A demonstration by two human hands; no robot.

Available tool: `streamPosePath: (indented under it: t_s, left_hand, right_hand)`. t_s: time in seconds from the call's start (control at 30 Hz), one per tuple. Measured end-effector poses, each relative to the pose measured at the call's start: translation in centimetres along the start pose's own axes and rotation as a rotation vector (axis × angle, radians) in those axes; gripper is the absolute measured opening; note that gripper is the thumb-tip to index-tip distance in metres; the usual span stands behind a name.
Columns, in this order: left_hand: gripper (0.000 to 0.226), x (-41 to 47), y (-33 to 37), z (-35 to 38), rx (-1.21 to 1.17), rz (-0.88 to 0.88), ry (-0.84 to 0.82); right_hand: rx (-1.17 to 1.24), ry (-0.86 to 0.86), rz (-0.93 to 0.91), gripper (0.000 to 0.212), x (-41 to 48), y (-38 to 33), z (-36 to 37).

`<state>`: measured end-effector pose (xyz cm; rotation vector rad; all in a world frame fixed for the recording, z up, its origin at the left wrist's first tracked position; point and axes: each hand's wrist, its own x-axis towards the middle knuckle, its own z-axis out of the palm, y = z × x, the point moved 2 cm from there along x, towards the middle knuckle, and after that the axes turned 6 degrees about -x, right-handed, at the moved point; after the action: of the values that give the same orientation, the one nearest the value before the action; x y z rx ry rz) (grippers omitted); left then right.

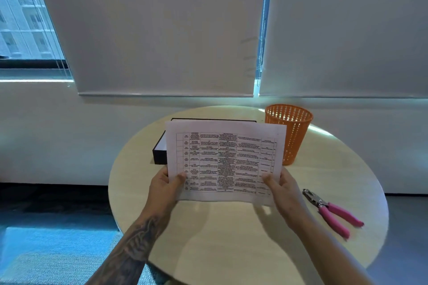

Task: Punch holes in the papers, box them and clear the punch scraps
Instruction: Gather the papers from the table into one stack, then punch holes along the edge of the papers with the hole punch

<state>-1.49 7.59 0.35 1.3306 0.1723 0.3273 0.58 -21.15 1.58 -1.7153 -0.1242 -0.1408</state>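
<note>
Left hand point(165, 184) and right hand point(281, 186) both closed in a pinch on the lower corners of the printed sheets point(223, 159), thumbs on the facing side, remaining fingers hidden behind; held raised and tilted at centre frame, above the table, table print upside down to the viewer. Impossible to tell how many sheets in the pinch, or whether any holes punched yet. Likely risks: sheets fanning or sliding out of square with grip only at the bottom edge, upper edge unsupported and apt to flop or buckle; a lower corner creased by too hard a pinch; the upper edge catching the rim of the black open box point(159, 154) just behind, at centre left, partly hidden by the paper; a sweep to the right knocking over the orange mesh wastebasket point(289, 133), upright and near the paper's upper right corner. Pink-handled hole punch point(331, 211) lying at lower right, well apart from both hands, close to the table edge and so liable to be nudged off. Round pale wooden tabletop point(220, 238), smooth, no scraps visible. Beyond: lowered white roller blinds point(150, 25), bare window point(20, 18) at upper left showing a building, white wall below, grey carpet at lower left.
</note>
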Motion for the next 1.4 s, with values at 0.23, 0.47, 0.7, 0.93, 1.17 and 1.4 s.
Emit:
streamPosePath:
  t_s: [0.23, 0.47, 0.7, 0.93, 1.17, 1.4]
  left_hand:
    - [0.029, 1.9, 4.6, -0.6, 0.237, 0.131, -0.063]
    - [0.047, 2.2, 4.6, -0.7, 0.268, 0.171, 0.082]
    - [0.058, -1.7, 0.1, 3.5, -0.378, -0.266, -0.03]
    - [0.033, -4.0, -0.5, 6.9, -0.246, -0.231, -0.181]
    - [0.04, -3.3, -1.0, 6.2, -0.137, -0.065, -0.274]
    - [0.027, -1.5, -1.4, 5.3, -0.099, -0.08, -0.167]
  right_hand:
    - [-0.116, -0.248, 0.089, 0.017, 1.5, -1.9, -2.1]
    - [-0.022, -0.204, 0.07, 0.018, 1.1, -1.7, -1.1]
    - [0.169, -0.118, 0.101, 0.02, 0.4, -0.9, 1.3]
    - [0.2, -0.128, 0.108, 0.02, -0.5, -1.1, 3.9]
    - [-0.029, -0.096, 0.108, 0.014, -0.4, -0.6, 3.2]
    - [-0.556, 0.057, -0.01, 0.015, 0.3, 0.4, -2.6]
